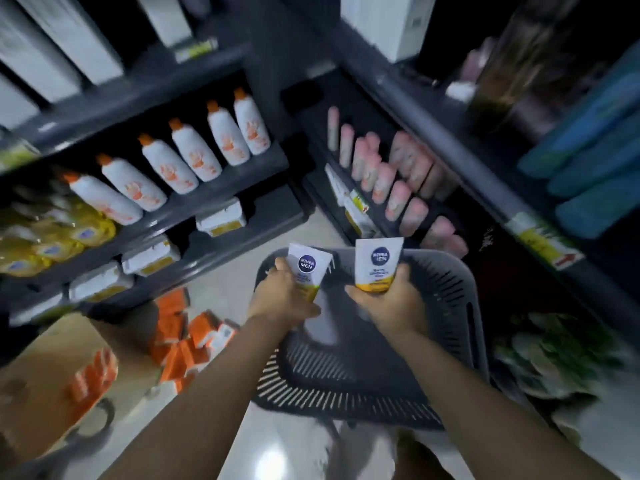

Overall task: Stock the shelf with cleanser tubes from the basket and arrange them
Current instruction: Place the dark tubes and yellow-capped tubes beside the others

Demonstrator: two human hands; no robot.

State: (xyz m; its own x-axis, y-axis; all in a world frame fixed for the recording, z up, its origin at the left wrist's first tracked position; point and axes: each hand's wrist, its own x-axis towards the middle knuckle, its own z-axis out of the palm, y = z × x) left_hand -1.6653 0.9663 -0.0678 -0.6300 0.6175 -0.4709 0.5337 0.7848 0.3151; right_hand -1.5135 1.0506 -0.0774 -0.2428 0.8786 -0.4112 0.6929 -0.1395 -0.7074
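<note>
Two cleanser tubes sit just over the basket, crimp ends up: left tube wrapped tight in our L hand, right tube likewise in our R hand. Risk: w/ both hands full, nothing's free to steady the pink tubes on the shelf, so a bump could topple that row.

Basket is set near centre, under both hands. Left tube is held upright in the left hand, right tube in the right hand, side by side over the basket's far rim. Bottles are lined in a row on the left shelf; small cartons are placed one level below. Standing tubes are packed on the right shelf. Loose packs are scattered on the floor left of the basket, beside a cardboard box at near left.
</note>
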